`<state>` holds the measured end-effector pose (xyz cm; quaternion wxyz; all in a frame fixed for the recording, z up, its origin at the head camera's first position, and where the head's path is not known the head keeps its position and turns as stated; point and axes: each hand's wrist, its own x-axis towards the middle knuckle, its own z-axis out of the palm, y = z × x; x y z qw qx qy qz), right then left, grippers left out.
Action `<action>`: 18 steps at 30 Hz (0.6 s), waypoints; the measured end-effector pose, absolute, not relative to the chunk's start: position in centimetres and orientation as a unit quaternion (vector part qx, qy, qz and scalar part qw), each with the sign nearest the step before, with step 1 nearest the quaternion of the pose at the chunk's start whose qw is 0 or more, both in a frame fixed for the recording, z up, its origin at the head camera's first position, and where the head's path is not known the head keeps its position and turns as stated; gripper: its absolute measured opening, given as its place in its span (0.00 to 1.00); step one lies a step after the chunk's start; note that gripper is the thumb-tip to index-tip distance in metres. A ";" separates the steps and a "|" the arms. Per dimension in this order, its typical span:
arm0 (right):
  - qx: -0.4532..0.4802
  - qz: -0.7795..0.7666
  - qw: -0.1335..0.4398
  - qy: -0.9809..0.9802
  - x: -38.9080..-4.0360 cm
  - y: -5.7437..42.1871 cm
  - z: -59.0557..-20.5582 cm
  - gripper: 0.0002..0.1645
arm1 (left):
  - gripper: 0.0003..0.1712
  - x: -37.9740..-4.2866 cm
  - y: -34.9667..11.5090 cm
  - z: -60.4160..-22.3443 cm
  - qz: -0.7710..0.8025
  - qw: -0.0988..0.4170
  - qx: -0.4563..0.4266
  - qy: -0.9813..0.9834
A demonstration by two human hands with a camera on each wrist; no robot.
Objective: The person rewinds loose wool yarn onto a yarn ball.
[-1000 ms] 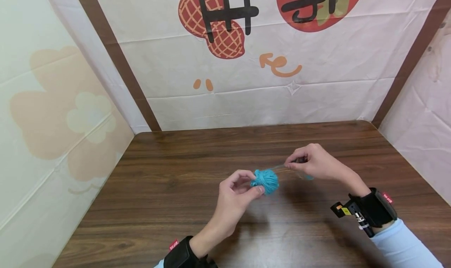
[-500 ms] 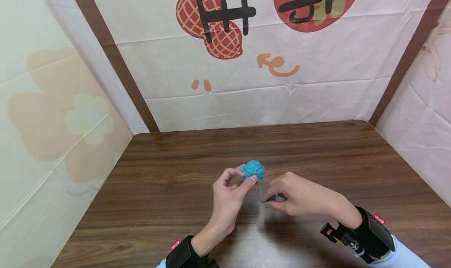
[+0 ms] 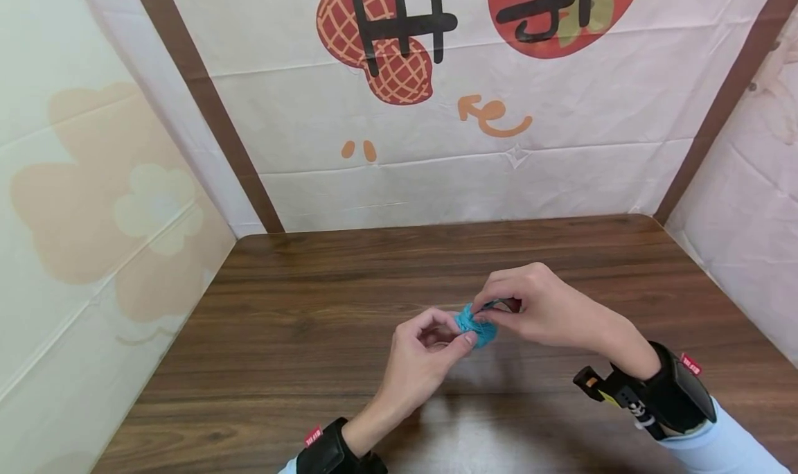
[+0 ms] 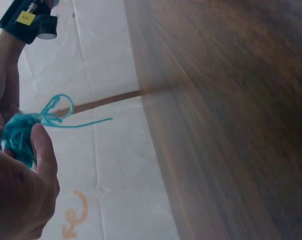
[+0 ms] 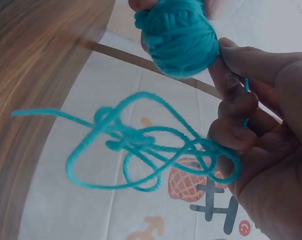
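A small turquoise ball of yarn (image 3: 479, 332) is held above the table between the thumb and fingers of my left hand (image 3: 419, 356). My right hand (image 3: 551, 308) is at the ball's right side, pinching the yarn strand between thumb and forefinger. In the right wrist view the wound ball of yarn (image 5: 181, 40) is close to the right thumb tip, and a tangle of loose yarn loops (image 5: 135, 140) hangs from the curled fingers. One loose yarn end (image 4: 90, 123) sticks out beside the ball in the left wrist view.
Both hands are over a brown wooden table (image 3: 299, 294). A white printed cloth (image 3: 399, 183) hangs behind its far edge, with further cloths to the left and right. Black wrist straps with cameras (image 3: 676, 394) sit on both forearms.
My right hand moved from the ball's right to below and near it, then up against its upper right side. My left hand kept hold of the ball, tilting it and shifting slightly.
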<state>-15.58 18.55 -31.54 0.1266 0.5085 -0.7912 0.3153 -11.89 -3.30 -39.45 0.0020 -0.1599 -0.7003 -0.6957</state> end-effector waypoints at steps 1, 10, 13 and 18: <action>0.507 0.317 0.125 -0.792 -15.7 18.6 -31.6 0.16 | 0.10 -11.9 -3.3 -39.4 -0.699 0.002 -0.163 -0.697; 0.515 0.323 0.121 -0.785 -15.6 18.6 -31.6 0.15 | 0.23 -12.1 -3.2 -39.2 -0.708 -0.037 -0.160 -0.687; 0.523 0.323 0.132 -0.777 -15.8 18.6 -31.5 0.16 | 0.23 -12.1 -3.1 -39.1 -0.693 -0.044 -0.173 -0.699; 0.514 0.331 0.147 -0.778 -16.5 19.1 -31.4 0.17 | 0.22 -11.9 -3.0 -39.1 -0.684 -0.052 -0.193 -0.702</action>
